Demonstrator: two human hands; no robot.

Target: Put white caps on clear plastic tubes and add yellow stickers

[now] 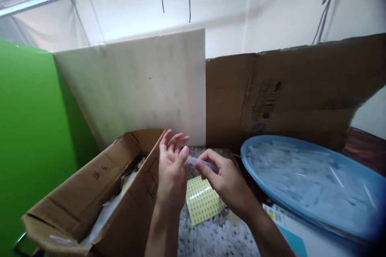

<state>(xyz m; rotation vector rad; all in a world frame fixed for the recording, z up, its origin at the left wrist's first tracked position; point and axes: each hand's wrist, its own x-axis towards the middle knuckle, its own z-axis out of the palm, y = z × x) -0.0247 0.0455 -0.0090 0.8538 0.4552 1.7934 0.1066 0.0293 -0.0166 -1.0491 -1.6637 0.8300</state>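
My right hand (215, 170) is closed around a small translucent plastic tube (208, 164), whose narrow end points left. My left hand (174, 160) is raised beside that end, palm up, with its fingers spread and the thumb close to the tip. Whether the left thumb touches the tube is too small to tell. Below the hands lies a yellow sheet of small labels (203, 200), partly behind my right wrist. Many small translucent pieces (217, 239) are spread under and in front of the sheet.
At the left stands an open cardboard box (72, 196) with white and clear items inside. A blue basin (251, 168) full of clear tubes is at the right, above a white box (313, 229). Cardboard panels (229, 100) and a green panel (30, 128) stand behind.
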